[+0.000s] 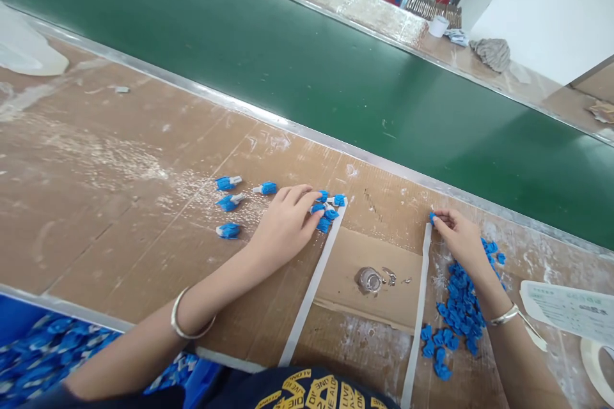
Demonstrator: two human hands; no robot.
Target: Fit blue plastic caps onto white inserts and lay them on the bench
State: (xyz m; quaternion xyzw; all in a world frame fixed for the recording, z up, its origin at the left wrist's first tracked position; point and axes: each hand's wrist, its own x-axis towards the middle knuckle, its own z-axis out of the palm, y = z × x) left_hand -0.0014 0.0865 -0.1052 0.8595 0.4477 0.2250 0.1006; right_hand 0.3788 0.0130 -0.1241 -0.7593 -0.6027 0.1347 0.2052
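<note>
At the two hands (286, 222), small blue pieces (323, 225) are partly hidden.

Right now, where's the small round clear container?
In the head view, the small round clear container sits right of and below centre, on the brown cardboard sheet between the two long white strips.
</note>
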